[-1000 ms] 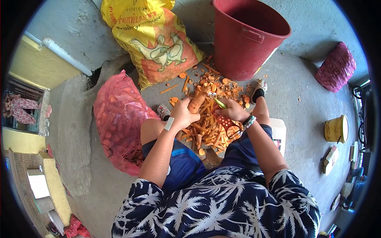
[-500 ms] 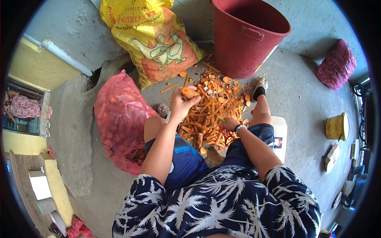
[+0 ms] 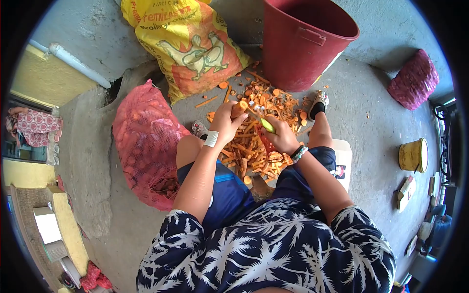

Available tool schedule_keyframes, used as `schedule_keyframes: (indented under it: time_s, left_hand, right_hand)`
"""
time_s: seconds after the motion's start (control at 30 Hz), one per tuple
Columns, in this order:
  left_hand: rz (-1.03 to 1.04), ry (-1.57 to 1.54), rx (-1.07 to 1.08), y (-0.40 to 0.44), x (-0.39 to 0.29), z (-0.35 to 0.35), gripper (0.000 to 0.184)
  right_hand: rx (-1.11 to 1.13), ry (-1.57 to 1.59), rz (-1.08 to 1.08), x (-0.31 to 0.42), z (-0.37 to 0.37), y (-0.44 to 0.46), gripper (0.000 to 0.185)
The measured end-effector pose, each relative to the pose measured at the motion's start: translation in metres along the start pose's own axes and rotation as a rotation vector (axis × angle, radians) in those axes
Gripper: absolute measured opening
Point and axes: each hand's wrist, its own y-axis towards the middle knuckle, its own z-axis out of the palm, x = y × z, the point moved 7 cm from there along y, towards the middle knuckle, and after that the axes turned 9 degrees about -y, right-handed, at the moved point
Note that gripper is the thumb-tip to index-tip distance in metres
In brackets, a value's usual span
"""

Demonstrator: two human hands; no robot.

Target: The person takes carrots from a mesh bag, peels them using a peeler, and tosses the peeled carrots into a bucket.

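My left hand (image 3: pixel 224 123) is closed around a carrot (image 3: pixel 239 109), its cut orange end facing up and to the right. In my right hand (image 3: pixel 284 137) is a knife (image 3: pixel 267 125) with a yellow-green handle, gripped by closed fingers. The blade points up and left towards the carrot; whether it touches the carrot I cannot tell. Below both hands, a heap of carrot peelings and cut ends (image 3: pixel 244 150) covers the floor between my legs. A red mesh sack full of carrots (image 3: pixel 146 132) leans beside my left knee.
A yellow printed feed sack (image 3: pixel 195 53) and a big dark-red bin (image 3: pixel 298 53) stand behind the heap. Further right are a purple sack (image 3: pixel 415 80) and a yellow bucket (image 3: pixel 410 156). Another person in patterned clothing (image 3: pixel 39 128) is at the far left.
My right hand has risen from the heap, bringing the knife up beside the carrot. My left hand has shifted slightly right with the carrot. The person at the far left has moved.
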Motion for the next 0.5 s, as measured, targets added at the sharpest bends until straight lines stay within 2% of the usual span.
schedule_keyframes:
  time_s: [0.13,0.27,0.4,0.43,0.47,0.5]
  left_hand:
    - [-0.004,0.010,0.010,0.000,0.006,0.003,0.029]
    - [0.039,0.036,0.011,-0.004,-0.009,0.004,0.028]
    - [-0.017,-0.141,0.163,-0.010,-0.016,0.016,0.024]
    - [-0.062,-0.201,0.242,-0.012,-0.015,0.022,0.023]
    - [0.034,-0.123,0.340,-0.014,-0.018,0.030,0.021]
    - [0.001,-0.138,0.315,-0.020,-0.024,0.033,0.022]
  right_hand:
    - [-0.015,-0.072,-0.101,0.011,-0.006,0.005,0.016]
    - [-0.032,-0.157,-0.065,0.002,-0.007,0.009,0.015]
    - [-0.051,-0.307,-0.063,-0.017,-0.013,0.023,0.016]
    - [-0.058,-0.322,0.040,-0.029,-0.016,0.028,0.015]
    - [-0.107,-0.245,0.153,-0.066,-0.017,0.039,0.016]
    - [-0.158,-0.168,0.265,-0.104,-0.020,0.043,0.016]
